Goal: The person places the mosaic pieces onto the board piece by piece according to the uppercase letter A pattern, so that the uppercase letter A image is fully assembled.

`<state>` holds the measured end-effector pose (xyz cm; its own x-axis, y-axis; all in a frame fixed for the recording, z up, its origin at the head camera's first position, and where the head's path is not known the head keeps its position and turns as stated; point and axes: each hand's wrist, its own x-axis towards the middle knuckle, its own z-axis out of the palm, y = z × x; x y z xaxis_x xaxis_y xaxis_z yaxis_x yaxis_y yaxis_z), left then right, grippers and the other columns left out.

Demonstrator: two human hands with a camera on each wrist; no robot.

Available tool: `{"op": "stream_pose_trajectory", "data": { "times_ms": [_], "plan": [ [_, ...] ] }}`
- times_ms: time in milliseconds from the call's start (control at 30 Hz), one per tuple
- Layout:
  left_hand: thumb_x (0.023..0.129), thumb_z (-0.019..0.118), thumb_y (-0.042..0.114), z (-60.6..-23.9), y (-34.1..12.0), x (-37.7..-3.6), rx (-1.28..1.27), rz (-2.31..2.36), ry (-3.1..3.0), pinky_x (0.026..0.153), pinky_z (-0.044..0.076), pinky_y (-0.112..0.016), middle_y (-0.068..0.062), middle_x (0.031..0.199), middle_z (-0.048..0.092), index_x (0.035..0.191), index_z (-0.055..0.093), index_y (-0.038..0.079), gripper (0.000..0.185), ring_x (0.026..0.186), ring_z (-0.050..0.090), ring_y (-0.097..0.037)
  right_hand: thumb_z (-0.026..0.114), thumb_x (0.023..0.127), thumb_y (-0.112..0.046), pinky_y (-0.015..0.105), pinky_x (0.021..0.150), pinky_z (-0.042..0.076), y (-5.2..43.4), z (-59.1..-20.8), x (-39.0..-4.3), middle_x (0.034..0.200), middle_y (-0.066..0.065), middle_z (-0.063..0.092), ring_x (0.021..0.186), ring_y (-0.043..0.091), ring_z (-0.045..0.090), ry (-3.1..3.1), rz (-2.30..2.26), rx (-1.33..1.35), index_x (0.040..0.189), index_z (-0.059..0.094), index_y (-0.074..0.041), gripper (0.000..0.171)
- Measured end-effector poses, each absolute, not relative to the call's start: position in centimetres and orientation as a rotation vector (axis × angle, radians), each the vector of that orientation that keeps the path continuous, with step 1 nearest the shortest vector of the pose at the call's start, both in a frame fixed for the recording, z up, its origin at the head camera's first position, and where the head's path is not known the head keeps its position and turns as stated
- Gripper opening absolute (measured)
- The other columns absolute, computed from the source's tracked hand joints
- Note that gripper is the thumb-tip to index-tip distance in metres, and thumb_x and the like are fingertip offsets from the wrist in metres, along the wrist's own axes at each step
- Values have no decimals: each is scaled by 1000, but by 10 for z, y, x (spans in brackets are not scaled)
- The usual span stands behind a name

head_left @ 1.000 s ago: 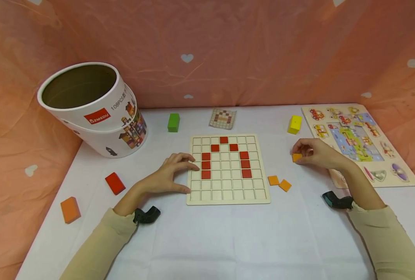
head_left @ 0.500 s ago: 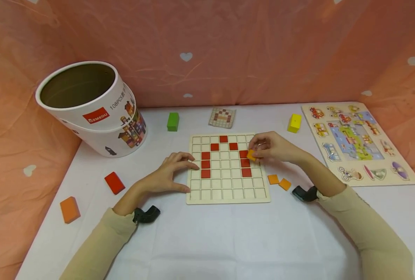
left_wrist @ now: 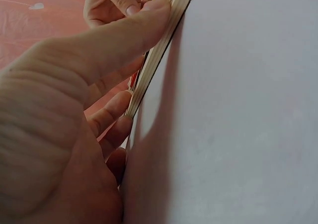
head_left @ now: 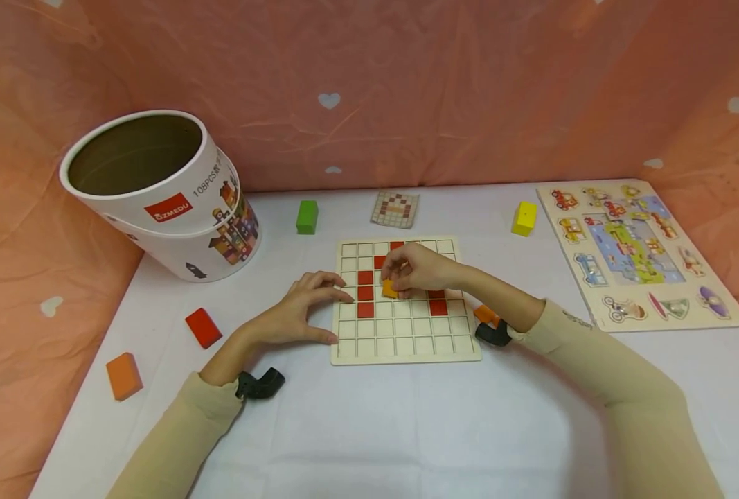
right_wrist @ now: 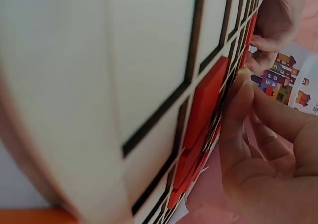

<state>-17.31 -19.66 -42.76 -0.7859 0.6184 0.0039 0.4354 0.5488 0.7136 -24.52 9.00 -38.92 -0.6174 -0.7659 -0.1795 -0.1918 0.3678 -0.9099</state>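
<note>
Our right hand (head_left: pixel 420 270) pinches an orange tile (head_left: pixel 390 288) over the board (head_left: pixel 404 346); our left hand (head_left: pixel 294 315), fingers spread wide, steadies the board's left edge.

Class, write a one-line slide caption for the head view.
Right hand holds an orange tile over the grid board; left hand steadies its edge.

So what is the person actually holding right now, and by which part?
The right hand pinches a small orange tile by its edges, fingertips over the grid board. The left hand holds nothing; its fingers rest against the board's left edge.
</note>
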Motion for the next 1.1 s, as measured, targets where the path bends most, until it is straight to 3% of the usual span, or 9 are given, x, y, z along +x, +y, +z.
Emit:
{"op": "stream_pose_trajectory", "data": {
  "times_ms": [233,467,600,667,767,933,1100],
  "plan": [
    [73,89,31,-430,-197,-172,905,1072,2543,107,18,-59,-7,143,42,128,65,20,61,132,31,-30,57,91,14,32,68,57,89,-390,-243,88,15,58,70,22,64,2033,-1237,-826,109,63,13,19],
    [73,89,32,-429,-196,-171,890,1073,2541,108,17,-59,-7,144,42,128,65,20,61,132,31,-30,65,94,-2,30,74,50,93,-390,-227,104,11,59,81,18,58,2362,-970,-1055,116,68,3,22],
    [73,89,31,-427,-196,-172,877,1067,2542,110,16,-59,-6,144,41,128,65,20,61,133,30,-29,67,96,-21,42,85,48,97,-385,-208,122,11,56,106,26,55,2610,-605,-1148,126,65,-4,34],
    [73,89,31,-427,-196,-172,878,1071,2542,110,16,-58,-6,144,42,128,65,19,61,133,30,-28,65,97,-31,51,95,44,101,-383,-196,138,14,51,126,33,47,2654,-429,-1208,134,60,-6,46],
    [72,89,31,-428,-196,-173,905,1082,2546,108,16,-60,-7,143,42,127,65,19,61,132,31,-30,59,98,-44,63,108,28,106,-383,-181,156,15,36,146,40,24,2640,-268,-1278,145,49,-5,62],
    [72,90,31,-428,-196,-172,909,1090,2545,108,16,-60,-7,143,42,127,65,19,62,132,31,-31,51,100,-51,64,114,12,109,-386,-167,164,8,23,151,37,11,2574,-224,-1272,154,35,-6,72],
    [73,89,31,-426,-195,-172,897,1083,2540,108,17,-60,-8,144,42,127,65,19,61,132,31,-31,48,102,-50,64,114,12,108,-387,-166,165,7,19,151,35,10,2527,-284,-1273,155,32,-6,71]
  ]
}}
